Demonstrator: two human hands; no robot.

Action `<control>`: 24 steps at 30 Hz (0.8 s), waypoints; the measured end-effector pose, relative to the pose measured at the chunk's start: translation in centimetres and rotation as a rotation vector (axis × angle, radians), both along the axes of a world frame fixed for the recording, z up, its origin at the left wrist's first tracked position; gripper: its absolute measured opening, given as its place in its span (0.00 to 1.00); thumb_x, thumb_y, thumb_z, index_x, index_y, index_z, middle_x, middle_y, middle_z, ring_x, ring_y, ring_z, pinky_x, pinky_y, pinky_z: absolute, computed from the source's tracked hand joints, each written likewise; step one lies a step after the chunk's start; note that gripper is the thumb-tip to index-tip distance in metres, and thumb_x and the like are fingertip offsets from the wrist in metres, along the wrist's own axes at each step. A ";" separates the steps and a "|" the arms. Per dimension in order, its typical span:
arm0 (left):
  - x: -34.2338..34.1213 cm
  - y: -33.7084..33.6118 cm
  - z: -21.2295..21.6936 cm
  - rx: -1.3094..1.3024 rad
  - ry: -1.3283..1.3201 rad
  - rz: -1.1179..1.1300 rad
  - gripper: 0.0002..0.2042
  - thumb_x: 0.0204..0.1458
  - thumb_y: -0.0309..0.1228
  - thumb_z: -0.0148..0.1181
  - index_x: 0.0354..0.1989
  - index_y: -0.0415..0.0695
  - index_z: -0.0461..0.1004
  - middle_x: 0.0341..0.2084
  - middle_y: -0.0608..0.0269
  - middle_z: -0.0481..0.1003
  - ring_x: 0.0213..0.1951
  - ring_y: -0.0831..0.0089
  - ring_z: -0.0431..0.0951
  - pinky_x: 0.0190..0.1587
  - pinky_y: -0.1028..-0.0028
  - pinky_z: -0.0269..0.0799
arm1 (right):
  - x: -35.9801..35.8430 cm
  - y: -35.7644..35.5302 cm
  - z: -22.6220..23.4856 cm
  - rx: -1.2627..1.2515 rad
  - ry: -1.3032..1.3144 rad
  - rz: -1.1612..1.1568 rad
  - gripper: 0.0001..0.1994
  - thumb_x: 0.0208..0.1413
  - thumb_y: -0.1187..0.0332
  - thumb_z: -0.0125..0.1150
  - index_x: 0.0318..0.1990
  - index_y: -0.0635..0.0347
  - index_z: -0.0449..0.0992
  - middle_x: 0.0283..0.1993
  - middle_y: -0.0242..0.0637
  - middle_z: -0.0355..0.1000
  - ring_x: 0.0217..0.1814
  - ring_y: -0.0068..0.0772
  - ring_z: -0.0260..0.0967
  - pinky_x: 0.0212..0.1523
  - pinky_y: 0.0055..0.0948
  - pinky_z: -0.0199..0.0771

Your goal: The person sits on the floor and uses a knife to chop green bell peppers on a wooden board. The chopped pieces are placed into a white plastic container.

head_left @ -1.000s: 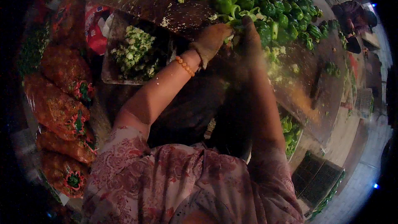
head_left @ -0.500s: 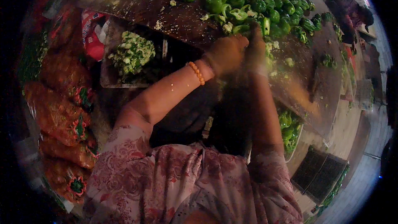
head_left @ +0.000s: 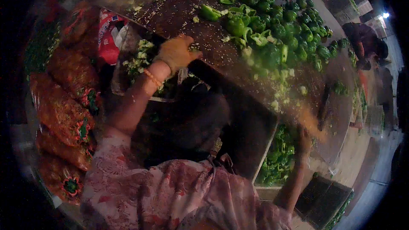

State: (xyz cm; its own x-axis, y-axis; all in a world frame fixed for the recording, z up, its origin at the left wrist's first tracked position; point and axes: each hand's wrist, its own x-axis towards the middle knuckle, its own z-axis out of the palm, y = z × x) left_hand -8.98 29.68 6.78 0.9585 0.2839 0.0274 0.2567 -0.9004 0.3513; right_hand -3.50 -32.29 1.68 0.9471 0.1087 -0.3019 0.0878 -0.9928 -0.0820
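Observation:
My left hand, tan-coloured as if gloved, is over the table's near edge beside the dark bin of pale pepper cores. Its thumb stands apart from the bent fingers, and I see nothing held. An orange beaded bracelet circles that wrist. Low on the right, my right hand is dark and smeared by motion, close to the table edge and a crate of green pepper pieces. Its fingers cannot be made out. Whole and halved green peppers are heaped on the far side of the table.
Seeds and core scraps dot the brown table. Full orange mesh sacks line the left, near a red-and-white bag. A dark crate lies at lower right. Another person is at the far right.
My left hand has swung left from the pepper heap to the core bin. My right hand has come back from the peppers toward the near crate. The view has shifted slightly.

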 end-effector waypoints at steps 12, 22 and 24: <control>18.6 7.3 -10.1 -0.017 -0.219 -0.115 0.24 0.52 0.29 0.53 0.61 0.54 0.68 0.63 0.46 0.64 0.51 0.42 0.75 0.53 0.52 0.72 | 3.8 9.2 -0.5 1.026 0.271 -0.341 0.18 0.61 0.69 0.59 0.59 0.55 0.72 0.65 0.38 0.67 0.67 0.38 0.64 0.61 0.32 0.69; 6.9 -3.2 -1.8 0.146 -0.540 -0.545 0.15 0.55 0.28 0.55 0.51 0.51 0.70 0.60 0.54 0.68 0.46 0.47 0.78 0.46 0.59 0.79 | 9.0 33.1 6.6 1.211 0.407 0.150 0.25 0.56 0.72 0.60 0.63 0.53 0.68 0.55 0.38 0.73 0.49 0.32 0.74 0.48 0.32 0.76; 6.3 -5.4 -0.3 0.184 -0.725 -0.720 0.13 0.55 0.29 0.55 0.49 0.50 0.71 0.60 0.54 0.68 0.44 0.47 0.79 0.45 0.60 0.79 | 10.6 33.5 3.8 1.254 0.338 0.530 0.27 0.54 0.73 0.61 0.63 0.53 0.67 0.52 0.37 0.75 0.48 0.30 0.74 0.47 0.30 0.76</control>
State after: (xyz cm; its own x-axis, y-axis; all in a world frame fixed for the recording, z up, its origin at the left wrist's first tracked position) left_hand -2.66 24.24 6.49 0.6356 -0.4161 0.6503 -0.5815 -0.8121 0.0487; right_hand 7.13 1.24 5.48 0.6114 0.7891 0.0588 0.2223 -0.1000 -0.9698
